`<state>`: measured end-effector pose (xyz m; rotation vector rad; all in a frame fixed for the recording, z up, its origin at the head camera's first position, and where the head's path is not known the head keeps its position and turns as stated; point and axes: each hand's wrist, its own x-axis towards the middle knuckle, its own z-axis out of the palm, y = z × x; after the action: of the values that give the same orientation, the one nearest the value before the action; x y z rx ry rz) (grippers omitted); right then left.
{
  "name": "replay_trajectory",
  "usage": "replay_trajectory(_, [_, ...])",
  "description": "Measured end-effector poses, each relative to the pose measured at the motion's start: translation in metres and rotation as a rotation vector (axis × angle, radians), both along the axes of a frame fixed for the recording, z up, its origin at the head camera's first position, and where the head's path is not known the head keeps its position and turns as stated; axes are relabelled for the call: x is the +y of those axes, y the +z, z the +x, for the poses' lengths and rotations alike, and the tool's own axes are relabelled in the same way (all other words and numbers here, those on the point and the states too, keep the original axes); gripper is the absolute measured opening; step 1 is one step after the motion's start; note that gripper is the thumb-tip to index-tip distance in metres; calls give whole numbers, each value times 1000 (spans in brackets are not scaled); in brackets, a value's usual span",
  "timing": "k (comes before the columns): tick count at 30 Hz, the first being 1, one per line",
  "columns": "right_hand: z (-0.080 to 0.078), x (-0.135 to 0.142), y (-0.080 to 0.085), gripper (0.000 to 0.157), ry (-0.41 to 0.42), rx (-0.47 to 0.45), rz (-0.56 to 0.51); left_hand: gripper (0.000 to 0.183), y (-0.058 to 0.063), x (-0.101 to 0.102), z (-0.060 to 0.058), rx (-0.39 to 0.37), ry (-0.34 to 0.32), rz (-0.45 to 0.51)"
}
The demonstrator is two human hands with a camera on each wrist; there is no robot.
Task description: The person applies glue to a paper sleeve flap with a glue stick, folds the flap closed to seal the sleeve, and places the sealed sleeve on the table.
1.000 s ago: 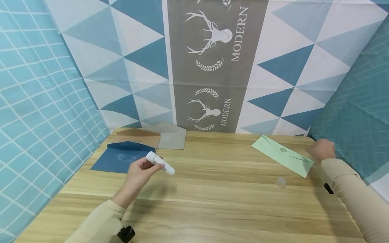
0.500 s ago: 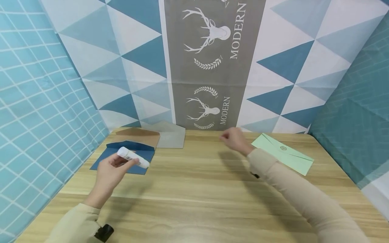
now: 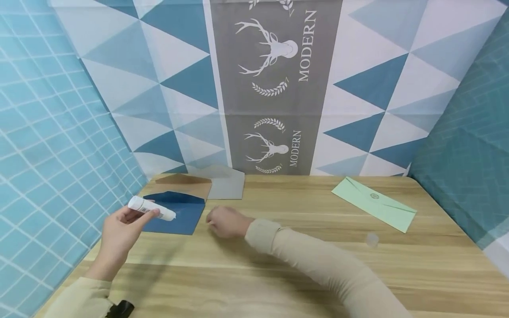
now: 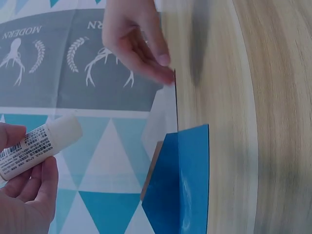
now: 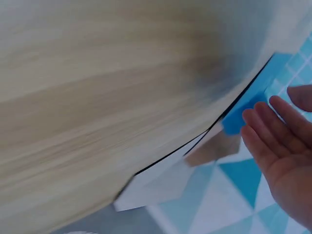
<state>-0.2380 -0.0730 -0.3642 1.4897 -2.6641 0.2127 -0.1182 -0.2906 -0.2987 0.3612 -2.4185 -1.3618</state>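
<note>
My left hand grips a white glue stick between thumb and fingers, overlapping the left part of a blue envelope in the head view. That envelope lies with its flap raised at the back, and a pale smear shows on it. In the left wrist view, small print covers the glue stick. My right hand is just right of the blue envelope, blurred and low over the wooden table. The right wrist view shows this hand holding nothing, its fingers loosely extended.
Behind the blue envelope lie a brown envelope and a grey one, both with flaps up. A sealed green envelope rests at the right, and a small translucent round piece lies in front of it.
My right hand has swept left from the green envelope, across the table, to the blue envelope's side. The left hand has moved left with the glue stick.
</note>
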Motion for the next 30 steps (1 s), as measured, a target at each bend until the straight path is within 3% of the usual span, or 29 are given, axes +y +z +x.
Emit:
replay_trajectory(6, [16, -31, -1, 28, 99, -40, 175, 29, -6, 0, 2, -25, 39, 29])
replay_trajectory(16, [13, -43, -7, 33, 94, -58, 265, 23, -6, 9, -2, 45, 32, 54])
replay_trajectory(24, [16, -23, -13, 23, 171, 47, 260, 24, -9, 16, -4, 53, 19, 44])
replay_trajectory(30, [20, 12, -15, 20, 215, 20, 200, 20, -9, 17, -9, 29, 23, 55])
